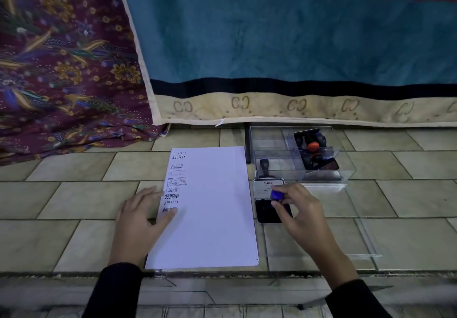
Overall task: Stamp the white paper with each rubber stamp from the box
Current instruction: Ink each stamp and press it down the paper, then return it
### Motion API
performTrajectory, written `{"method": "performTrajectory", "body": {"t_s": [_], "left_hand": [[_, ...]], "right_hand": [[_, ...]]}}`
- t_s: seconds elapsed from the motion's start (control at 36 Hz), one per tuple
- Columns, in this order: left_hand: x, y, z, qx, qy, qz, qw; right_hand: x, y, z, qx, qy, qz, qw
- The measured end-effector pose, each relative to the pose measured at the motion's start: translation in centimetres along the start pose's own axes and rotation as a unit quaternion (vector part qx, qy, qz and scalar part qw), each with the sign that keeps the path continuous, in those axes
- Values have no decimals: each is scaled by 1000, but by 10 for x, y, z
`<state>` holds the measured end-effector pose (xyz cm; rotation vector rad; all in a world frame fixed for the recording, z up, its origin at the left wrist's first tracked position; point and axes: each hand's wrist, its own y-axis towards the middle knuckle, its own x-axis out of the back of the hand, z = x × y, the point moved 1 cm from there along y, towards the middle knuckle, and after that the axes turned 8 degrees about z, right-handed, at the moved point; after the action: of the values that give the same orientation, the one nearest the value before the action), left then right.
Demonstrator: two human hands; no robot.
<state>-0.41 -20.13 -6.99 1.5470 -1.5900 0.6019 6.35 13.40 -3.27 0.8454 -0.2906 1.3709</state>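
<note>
The white paper lies on the tiled floor and carries several dark stamp prints down its left side. My left hand rests flat on the sheet's left edge, fingers spread over the lowest prints. My right hand grips a rubber stamp by its blue knob and holds it down on the open ink pad, whose lid stands up behind. A clear plastic box sits behind the pad, with several stamps in its right compartment. Another dark-handled stamp stands just behind the pad's lid.
A teal, red and cream cloth hangs close behind the box. A purple floral fabric lies at the back left. A clear lid lies flat on the tiles to the right of my right hand. A step edge runs below the paper.
</note>
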Motion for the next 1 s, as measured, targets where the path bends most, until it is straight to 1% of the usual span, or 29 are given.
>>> {"method": "performTrajectory", "body": {"t_s": [0.06, 0.11, 0.22, 0.33, 0.42, 0.67, 0.81, 0.86, 0.92, 1.0], "left_hand": [[-8, 0, -22, -30, -13, -5, 999], [-20, -1, -49, -64, -24, 8, 998], [-48, -2, -100, -119, -22, 77, 990], [-73, -2, -130, -133, 5, 152, 979], [-84, -1, -140, -136, 18, 173, 975], [-97, -1, -142, -139, 12, 157, 978], [-94, -2, -144, -129, 14, 168, 977], [-89, -2, -145, -130, -3, 166, 977], [-78, -2, -142, -126, -46, 140, 981], [-52, -2, -120, -98, -100, 65, 988]], "right_hand": [[-2, -1, -1, -2, -5, 5, 1000], [-4, -4, -2, -6, -14, 12, 1000], [-7, -7, -2, -3, -21, 1, 1000], [-6, -4, -3, -7, -32, 5, 999], [-5, -3, -3, -4, -30, 4, 1000], [-3, -5, -2, -2, -18, 2, 1000], [-4, -3, -1, -10, -18, 2, 1000], [-4, -1, 0, -17, -12, -4, 1000], [-4, 2, 5, -24, 25, -22, 999], [-11, 14, 19, -29, 79, -32, 996]]}}
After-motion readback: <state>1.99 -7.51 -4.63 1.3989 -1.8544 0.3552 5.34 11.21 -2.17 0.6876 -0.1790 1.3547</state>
